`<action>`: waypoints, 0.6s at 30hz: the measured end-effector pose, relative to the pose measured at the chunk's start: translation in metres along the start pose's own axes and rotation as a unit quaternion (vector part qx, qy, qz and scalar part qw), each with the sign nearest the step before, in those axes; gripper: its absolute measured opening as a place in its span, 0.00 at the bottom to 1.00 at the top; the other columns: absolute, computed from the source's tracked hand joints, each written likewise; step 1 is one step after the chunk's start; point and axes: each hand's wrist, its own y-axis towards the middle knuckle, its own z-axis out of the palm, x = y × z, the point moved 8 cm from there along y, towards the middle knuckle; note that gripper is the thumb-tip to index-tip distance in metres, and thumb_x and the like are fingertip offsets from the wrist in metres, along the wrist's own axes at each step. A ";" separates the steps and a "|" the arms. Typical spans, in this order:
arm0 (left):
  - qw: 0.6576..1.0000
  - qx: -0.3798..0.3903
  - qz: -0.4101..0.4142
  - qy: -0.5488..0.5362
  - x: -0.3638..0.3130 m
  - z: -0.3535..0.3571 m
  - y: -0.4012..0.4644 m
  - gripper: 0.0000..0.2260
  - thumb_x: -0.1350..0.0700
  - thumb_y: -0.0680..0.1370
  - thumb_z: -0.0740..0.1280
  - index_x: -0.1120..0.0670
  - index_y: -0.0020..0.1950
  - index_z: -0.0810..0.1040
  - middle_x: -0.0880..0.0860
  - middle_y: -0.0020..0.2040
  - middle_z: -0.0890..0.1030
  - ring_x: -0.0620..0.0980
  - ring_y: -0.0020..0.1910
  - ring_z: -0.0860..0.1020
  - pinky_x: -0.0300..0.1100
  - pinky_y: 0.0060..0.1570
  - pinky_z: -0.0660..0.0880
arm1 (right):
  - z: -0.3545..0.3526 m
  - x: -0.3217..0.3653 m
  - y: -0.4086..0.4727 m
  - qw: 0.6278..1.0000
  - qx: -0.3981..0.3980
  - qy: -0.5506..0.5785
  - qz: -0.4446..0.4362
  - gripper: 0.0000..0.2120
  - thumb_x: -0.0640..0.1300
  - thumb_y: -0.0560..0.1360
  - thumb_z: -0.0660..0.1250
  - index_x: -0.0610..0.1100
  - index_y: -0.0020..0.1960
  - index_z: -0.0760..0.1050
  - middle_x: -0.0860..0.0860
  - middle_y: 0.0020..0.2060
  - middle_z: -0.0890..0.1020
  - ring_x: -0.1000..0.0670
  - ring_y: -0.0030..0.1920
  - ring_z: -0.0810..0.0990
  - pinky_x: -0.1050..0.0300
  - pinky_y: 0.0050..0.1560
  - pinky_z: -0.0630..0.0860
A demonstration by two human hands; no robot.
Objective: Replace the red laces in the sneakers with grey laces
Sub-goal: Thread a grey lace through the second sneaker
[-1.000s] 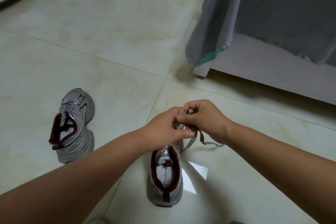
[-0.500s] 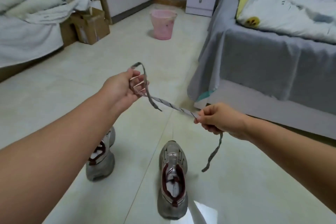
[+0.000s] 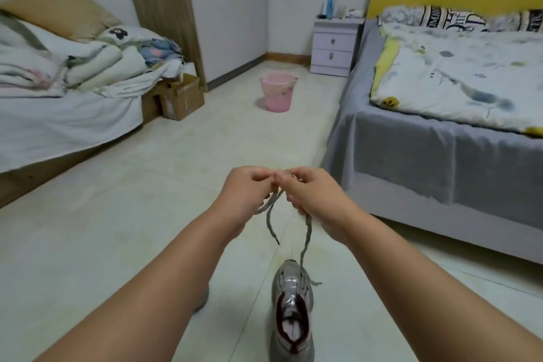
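We stood on a pale tiled floor (image 3: 152,214) in a bedroom. Along its right edge ran a bed (image 3: 440,138) under a grey sheet, with a flowered quilt (image 3: 470,82) on top. Along the left edge lay a second bed (image 3: 58,114), piled with folded bedding (image 3: 88,59), a cardboard box (image 3: 179,97) at its foot. In the far corner stood a lilac nightstand (image 3: 335,47), and a pink bucket (image 3: 278,92) sat on the tiles in front of it.

Our forearms crossed the lower floor, and the left one hid most of the second sneaker (image 3: 202,300). The other sneaker (image 3: 293,311), silver with a dark red lining, stood near the bottom edge, toe away from us. Our left hand (image 3: 246,194) and right hand (image 3: 311,194) met above it, each with fingers curled around the grey lace (image 3: 305,241). One end hung free between the hands; the other dropped onto the sneaker's toe.
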 end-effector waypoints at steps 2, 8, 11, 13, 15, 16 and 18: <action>1.000 0.017 -0.012 -0.001 0.001 0.005 -0.007 0.09 0.64 0.75 0.65 0.55 0.37 0.80 0.45 0.23 0.76 0.38 0.24 0.71 0.28 0.26 0.65 | 0.010 0.004 0.000 0.999 0.053 -0.010 -0.002 0.08 0.46 0.75 0.67 0.41 0.42 0.77 0.50 0.28 0.68 0.52 0.29 0.64 0.60 0.31 0.62; 0.992 -0.124 -0.038 0.011 0.014 -0.032 -0.006 0.05 0.59 0.74 0.68 0.55 0.39 0.82 0.50 0.39 0.82 0.49 0.40 0.79 0.38 0.39 0.73 | -0.002 -0.010 -0.002 0.993 0.066 -0.079 0.057 0.15 0.42 0.76 0.66 0.42 0.30 0.74 0.50 0.23 0.69 0.52 0.25 0.63 0.62 0.27 0.62; 0.976 -0.211 -0.041 0.031 0.019 -0.059 -0.007 0.06 0.59 0.75 0.66 0.57 0.41 0.81 0.50 0.32 0.75 0.49 0.26 0.71 0.36 0.25 0.69 | -0.005 -0.010 -0.004 0.991 0.081 -0.088 0.066 0.18 0.41 0.77 0.65 0.42 0.28 0.70 0.49 0.22 0.67 0.52 0.25 0.62 0.62 0.26 0.60; 0.977 -0.201 -0.066 0.000 0.028 -0.058 -0.007 0.07 0.60 0.77 0.63 0.59 0.43 0.79 0.52 0.32 0.78 0.48 0.23 0.74 0.38 0.26 0.71 | -0.004 -0.008 -0.003 0.990 0.082 -0.094 0.062 0.17 0.40 0.76 0.64 0.40 0.29 0.70 0.48 0.23 0.66 0.50 0.26 0.60 0.60 0.27 0.58; 0.969 -0.151 -0.123 -0.152 0.039 -0.043 -0.004 0.08 0.59 0.79 0.60 0.58 0.42 0.75 0.54 0.39 0.81 0.48 0.32 0.80 0.41 0.35 0.76 | 0.000 -0.007 -0.001 0.990 0.077 -0.101 0.054 0.14 0.40 0.75 0.64 0.39 0.31 0.73 0.47 0.24 0.65 0.50 0.26 0.59 0.59 0.28 0.57; 0.948 -0.119 -0.151 -0.252 0.041 -0.033 -0.003 0.09 0.56 0.80 0.59 0.57 0.41 0.73 0.55 0.42 0.82 0.50 0.38 0.81 0.43 0.41 0.76 | 0.003 -0.006 0.000 0.990 0.075 -0.108 0.049 0.12 0.40 0.75 0.64 0.38 0.34 0.75 0.48 0.24 0.66 0.50 0.26 0.60 0.59 0.28 0.57; 0.892 -0.073 -0.177 -0.410 0.038 -0.017 0.002 0.10 0.53 0.80 0.59 0.56 0.41 0.70 0.55 0.45 0.81 0.53 0.43 0.80 0.47 0.46 0.75 | 0.007 -0.006 0.001 0.990 0.073 -0.115 0.044 0.10 0.41 0.75 0.65 0.38 0.36 0.77 0.48 0.24 0.67 0.51 0.25 0.61 0.62 0.26 0.58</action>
